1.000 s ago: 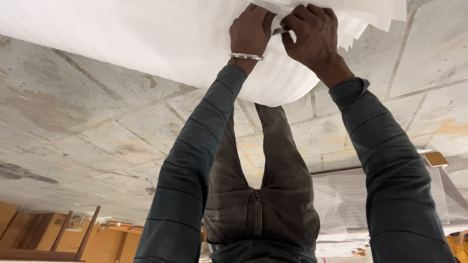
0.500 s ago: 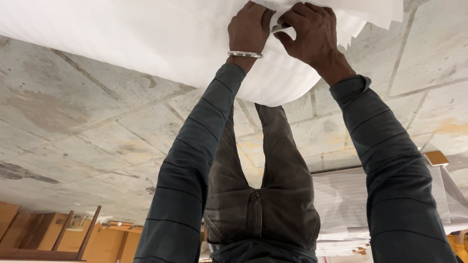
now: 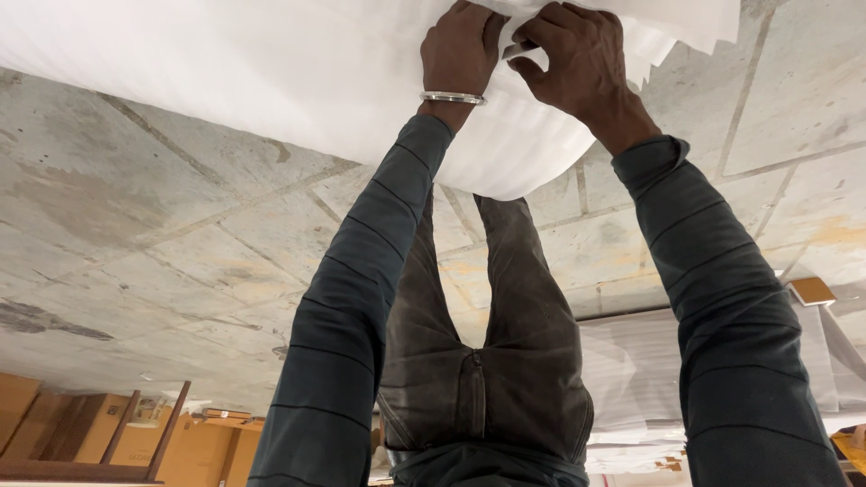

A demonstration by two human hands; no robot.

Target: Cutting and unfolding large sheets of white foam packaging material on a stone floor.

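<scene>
Both hands grip the white foam sheet (image 3: pixel 271 72): left hand (image 3: pixel 462 45) still flat on it, right hand (image 3: pixel 577 59) has pinched its edge tighter.

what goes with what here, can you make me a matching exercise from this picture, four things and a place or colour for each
Column one:
1 left hand
2 right hand
3 white foam sheet
4 cardboard boxes

Column two:
a bottom left corner of the picture, brown
b wears a metal bangle at the wrist
c large, white, spread on the concrete floor
d grips the sheet edge, bare wrist

Pairs: 1-b, 2-d, 3-c, 4-a
</scene>
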